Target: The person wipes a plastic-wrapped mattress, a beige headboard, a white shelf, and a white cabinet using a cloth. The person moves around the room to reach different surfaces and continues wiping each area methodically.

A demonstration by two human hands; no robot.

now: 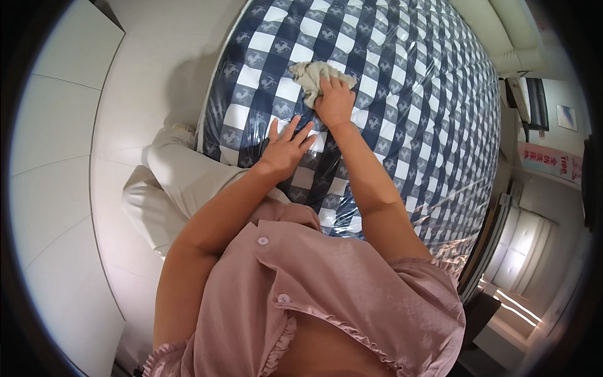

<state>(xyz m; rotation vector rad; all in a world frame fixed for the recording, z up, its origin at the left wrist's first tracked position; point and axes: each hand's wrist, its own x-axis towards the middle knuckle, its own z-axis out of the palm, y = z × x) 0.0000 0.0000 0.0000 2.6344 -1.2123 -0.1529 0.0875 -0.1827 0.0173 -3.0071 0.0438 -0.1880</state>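
A mattress (pixel 402 132) in a blue and white checked cover with grey figures lies before me, wrapped in clear plastic film. My right hand (pixel 335 100) is stretched forward and grips a crumpled beige cloth (pixel 308 76), which rests on the plastic. Closer to me, my left hand (pixel 287 149) lies flat on the film near the mattress's left side, fingers spread and holding nothing. Wrinkles and shiny creases run through the plastic around both hands.
A pale floor (pixel 147 81) runs along the left, bordered by a white panelled wall (pixel 56 157). Cream upholstery (pixel 502 31) stands at the far right end. Along the right are a pink and red sign (pixel 549 164) and a bright, pale padded piece (pixel 515 248).
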